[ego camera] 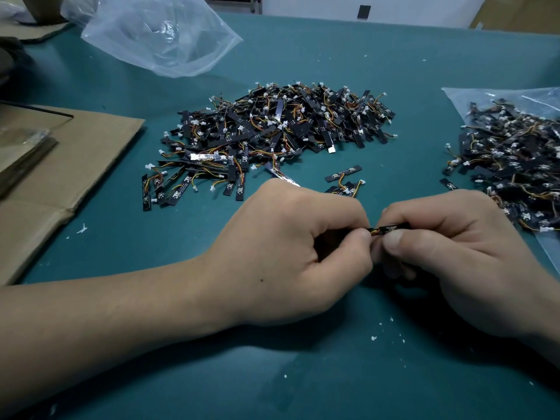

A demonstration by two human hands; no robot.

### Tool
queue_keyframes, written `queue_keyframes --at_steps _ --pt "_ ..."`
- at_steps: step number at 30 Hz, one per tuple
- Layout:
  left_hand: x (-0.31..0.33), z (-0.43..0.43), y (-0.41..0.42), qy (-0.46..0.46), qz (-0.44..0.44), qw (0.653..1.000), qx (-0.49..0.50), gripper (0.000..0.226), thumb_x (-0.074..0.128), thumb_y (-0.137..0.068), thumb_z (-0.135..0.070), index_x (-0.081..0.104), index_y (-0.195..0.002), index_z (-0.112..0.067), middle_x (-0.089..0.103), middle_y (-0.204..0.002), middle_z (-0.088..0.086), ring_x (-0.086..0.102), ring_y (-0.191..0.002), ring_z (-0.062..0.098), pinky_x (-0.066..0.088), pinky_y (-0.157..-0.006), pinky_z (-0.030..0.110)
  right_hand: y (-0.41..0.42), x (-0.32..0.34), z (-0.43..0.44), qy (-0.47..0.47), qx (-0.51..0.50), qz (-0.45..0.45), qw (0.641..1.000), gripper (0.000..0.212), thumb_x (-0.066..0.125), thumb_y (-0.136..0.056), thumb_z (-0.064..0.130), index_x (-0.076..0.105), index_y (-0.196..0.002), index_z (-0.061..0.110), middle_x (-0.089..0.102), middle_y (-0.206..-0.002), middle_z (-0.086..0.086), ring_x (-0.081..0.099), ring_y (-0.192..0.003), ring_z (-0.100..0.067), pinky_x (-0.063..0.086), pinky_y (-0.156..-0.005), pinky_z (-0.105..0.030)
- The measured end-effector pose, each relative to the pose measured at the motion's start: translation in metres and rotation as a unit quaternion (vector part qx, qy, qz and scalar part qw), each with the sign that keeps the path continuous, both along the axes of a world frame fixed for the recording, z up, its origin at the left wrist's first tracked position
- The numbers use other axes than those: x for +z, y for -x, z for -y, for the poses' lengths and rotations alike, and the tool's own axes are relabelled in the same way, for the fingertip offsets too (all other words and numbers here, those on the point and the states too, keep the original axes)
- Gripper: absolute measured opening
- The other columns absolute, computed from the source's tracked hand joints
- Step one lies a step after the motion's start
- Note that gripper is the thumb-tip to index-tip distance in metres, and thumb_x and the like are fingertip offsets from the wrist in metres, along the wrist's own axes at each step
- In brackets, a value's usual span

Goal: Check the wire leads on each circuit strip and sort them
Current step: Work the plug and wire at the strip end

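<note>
Our table (394,56) carries the big strip pile (272,131) at twelve o'clock and a second pile (509,165) at three. Our left hand (291,253) and right hand (454,256) each close a pinching grip on one circuit strip (389,228), toward four o'clock.

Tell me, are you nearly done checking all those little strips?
Not nearly. The right pile, lying on a plastic bag, may be the checked ones. The left hand and right hand pinch one circuit strip. The middle pile looks unsorted, so lots remains.
</note>
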State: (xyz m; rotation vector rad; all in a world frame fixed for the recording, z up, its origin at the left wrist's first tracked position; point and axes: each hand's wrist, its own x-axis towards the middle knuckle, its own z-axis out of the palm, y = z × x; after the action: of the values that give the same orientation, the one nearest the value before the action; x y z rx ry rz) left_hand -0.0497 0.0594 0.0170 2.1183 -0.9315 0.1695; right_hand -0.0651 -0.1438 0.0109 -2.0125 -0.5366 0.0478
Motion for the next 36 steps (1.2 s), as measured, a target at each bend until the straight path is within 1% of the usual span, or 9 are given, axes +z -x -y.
queue_keyframes --at_steps 9,15,19,22,24,26,28,32,36 --pt "-0.003 -0.003 -0.004 0.035 -0.009 0.999 -0.008 0.017 0.061 -0.087 -0.009 0.072 -0.074 -0.009 0.044 -0.05 -0.005 0.042 -0.047 0.015 0.033 -0.046 0.025 0.0 -0.002 0.002 -0.035 -0.006 -0.025 0.999 0.025 0.056 -0.082 0.038 0.073 -0.071 0.024 0.059 -0.053 0.003 0.05 -0.048 -0.008 0.041 -0.048 -0.019" --pt "-0.007 -0.003 -0.009 0.077 -0.087 0.993 -0.007 0.021 0.06 -0.089 -0.007 0.072 -0.072 -0.007 0.052 -0.052 0.004 0.044 -0.049 0.012 0.035 -0.047 0.022 0.0 -0.003 0.005 -0.059 0.011 -0.03 0.998 0.031 0.052 -0.088 0.038 0.073 -0.078 0.017 0.063 -0.058 -0.004 0.053 -0.05 -0.008 0.042 -0.051 -0.018" --pt "-0.007 -0.003 -0.01 0.091 -0.119 0.988 -0.023 0.018 0.061 -0.086 -0.008 0.073 -0.073 -0.005 0.055 -0.054 0.009 0.049 -0.05 0.02 0.039 -0.048 0.03 -0.004 -0.004 0.009 0.027 0.077 0.011 0.997 0.047 0.049 -0.095 0.033 0.045 -0.054 0.011 0.039 -0.048 -0.001 0.038 -0.043 -0.022 0.034 -0.045 -0.032" --pt "-0.005 -0.004 -0.01 0.105 -0.133 0.985 -0.019 0.022 0.061 -0.087 -0.013 0.075 -0.104 -0.011 0.063 -0.068 0.002 0.055 -0.06 0.014 0.041 -0.058 0.023 -0.002 -0.006 0.01 0.027 0.091 0.049 0.994 0.047 0.049 -0.096 0.028 0.038 -0.053 0.014 0.033 -0.049 -0.002 0.034 -0.043 -0.025 0.033 -0.045 -0.035" --pt "-0.005 -0.004 -0.014 0.113 -0.101 0.988 0.033 0.044 0.06 -0.088 -0.019 0.063 -0.132 -0.02 0.067 -0.097 -0.005 0.061 -0.087 0.015 0.044 -0.079 0.021 -0.001 -0.008 0.009 -0.05 0.011 0.089 0.995 0.037 0.053 -0.101 0.026 0.055 -0.064 0.019 0.041 -0.052 -0.001 0.038 -0.044 -0.019 0.031 -0.045 -0.025" --pt "-0.006 -0.003 -0.017 0.084 -0.081 0.989 0.096 0.05 0.058 -0.087 -0.027 0.056 -0.137 -0.029 0.063 -0.118 -0.014 0.055 -0.111 0.011 0.041 -0.1 0.031 -0.003 -0.009 0.008 -0.161 -0.061 0.103 0.98 0.008 0.06 -0.102 0.023 0.067 -0.103 0.026 0.05 -0.062 -0.003 0.04 -0.046 -0.013 0.034 -0.046 -0.018" --pt "-0.009 0.0 -0.017 -0.003 -0.07 0.989 0.129 0.046 0.055 -0.085 -0.035 0.057 -0.131 -0.038 0.055 -0.129 -0.023 0.044 -0.126 0.004 0.029 -0.111 0.038 -0.007 -0.013 0.008 -0.191 -0.091 0.092 0.973 0.026 0.064 -0.098 0.02 0.063 -0.123 0.029 0.053 -0.07 -0.002 0.041 -0.05 -0.012 0.035 -0.048 -0.018" --pt "-0.013 0.004 -0.009 -0.224 0.027 0.966 0.124 0.037 0.046 -0.087 -0.05 0.058 -0.12 -0.039 0.048 -0.133 -0.02 0.037 -0.129 0.013 0.022 -0.103 0.041 -0.006 -0.018 0.008 -0.044 -0.094 0.114 0.988 0.016 0.064 -0.096 0.023 0.07 -0.11 0.027 0.059 -0.072 0.0 0.046 -0.054 -0.011 0.038 -0.054 -0.016" --pt "-0.011 0.004 -0.007 -0.271 0.045 0.954 0.118 0.042 0.039 -0.088 -0.053 0.048 -0.124 -0.034 0.052 -0.123 -0.017 0.044 -0.118 0.018 0.029 -0.1 0.047 -0.006 -0.016 0.005 0.115 -0.113 0.164 0.973 0.022 0.062 -0.093 0.017 0.068 -0.111 0.029 0.065 -0.094 0.018 0.06 -0.084 -0.003 0.039 -0.078 -0.008"
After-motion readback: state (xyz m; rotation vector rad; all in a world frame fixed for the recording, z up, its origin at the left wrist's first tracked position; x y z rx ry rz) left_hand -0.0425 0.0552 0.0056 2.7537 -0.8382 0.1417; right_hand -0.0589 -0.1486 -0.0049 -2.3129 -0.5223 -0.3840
